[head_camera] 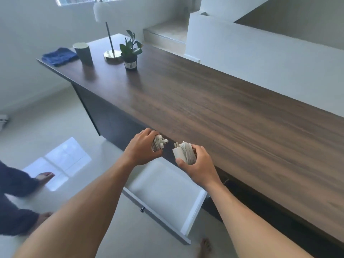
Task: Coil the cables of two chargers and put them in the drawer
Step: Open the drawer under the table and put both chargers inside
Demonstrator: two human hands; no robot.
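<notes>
We see the open white drawer [193, 211] pulled out from under the long dark wood-grain desk top [223, 108], with a small dark knob [142, 209] on its grey front. Both hands hang just above the drawer's far end, close to the desk edge.

Our left hand [143, 148] curls its fingers around the first white charger with its cable wound into a tight bundle [158, 144]; a white plug end sticks out towards the right. Our right hand [199, 164] grips the second white charger block wrapped in its coiled cable [183, 152], thumb underneath and fingers over the far side. The two bundles sit near each other without touching, and neither lies in the drawer yet.

Far beyond the drawer, at the desk's distant end, stand a small green potted plant [130, 51], a brass-based lamp with a white shade [109, 34], a dark green cup [83, 53] and a folded blue cloth [59, 56]. To the left of the drawer, on the pale glossy floor, another person's dark trousers [16, 183] and bare feet show.
</notes>
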